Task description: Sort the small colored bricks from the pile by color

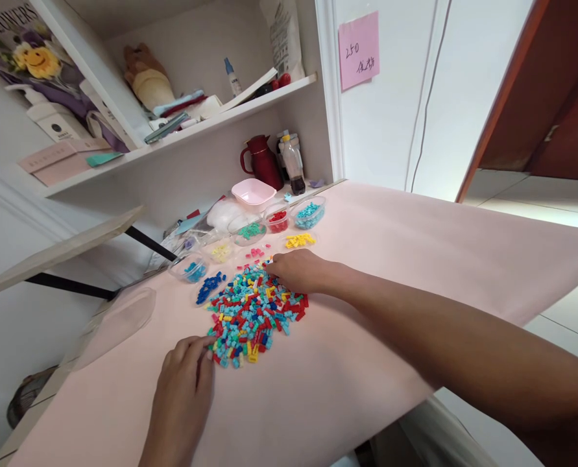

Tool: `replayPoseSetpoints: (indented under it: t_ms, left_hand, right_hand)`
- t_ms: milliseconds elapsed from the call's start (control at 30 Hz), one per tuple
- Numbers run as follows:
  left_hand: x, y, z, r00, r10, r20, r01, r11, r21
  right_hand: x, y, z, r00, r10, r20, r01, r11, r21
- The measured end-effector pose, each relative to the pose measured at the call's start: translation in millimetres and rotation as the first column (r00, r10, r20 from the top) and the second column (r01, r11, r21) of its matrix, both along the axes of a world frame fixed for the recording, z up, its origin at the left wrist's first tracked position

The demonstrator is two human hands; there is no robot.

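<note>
A heap of small mixed-colour toy building bricks (pixel 254 311) lies on the pink table cover. At the heap's lower left edge, my left hand (pixel 184 373) rests on its side of the pile, index fingertip touching the bricks and fingers loosely apart. My right hand (pixel 296 271) reaches over the far right part of the heap. Its fingers are bent together at the bricks, and whatever is between the fingertips is hidden. Just beyond the right hand sit yellow bricks (pixel 300 240) in a shallow clear dish. A few pink bricks (pixel 255 253) lie behind the heap.
Clear tubs hold turquoise bricks (pixel 309 213), red bricks (pixel 278 219), green bricks (pixel 250 231) and blue bricks (pixel 194 270). Dark blue bricks (pixel 211 287) lie left of the heap. Behind stand a pink basin (pixel 253 192), a red jug (pixel 265 163) and a bottle (pixel 293 165).
</note>
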State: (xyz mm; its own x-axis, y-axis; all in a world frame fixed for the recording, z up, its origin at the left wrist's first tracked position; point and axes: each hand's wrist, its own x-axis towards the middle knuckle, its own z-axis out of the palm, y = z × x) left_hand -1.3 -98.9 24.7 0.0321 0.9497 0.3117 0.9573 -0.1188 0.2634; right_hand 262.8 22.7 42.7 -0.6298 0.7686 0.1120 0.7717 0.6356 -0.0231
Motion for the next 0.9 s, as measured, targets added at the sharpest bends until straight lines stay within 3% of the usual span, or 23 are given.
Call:
replayPoseSetpoints:
  t_ms: [900]
  left_hand:
    - [0.5,-2.4,-1.3,1.0,-0.01,-0.03,0.009,0.999,-0.031]
  right_hand:
    - [1.3,-1.0,0.6,1.0,0.0,0.005,0.0,1.0,-0.007]
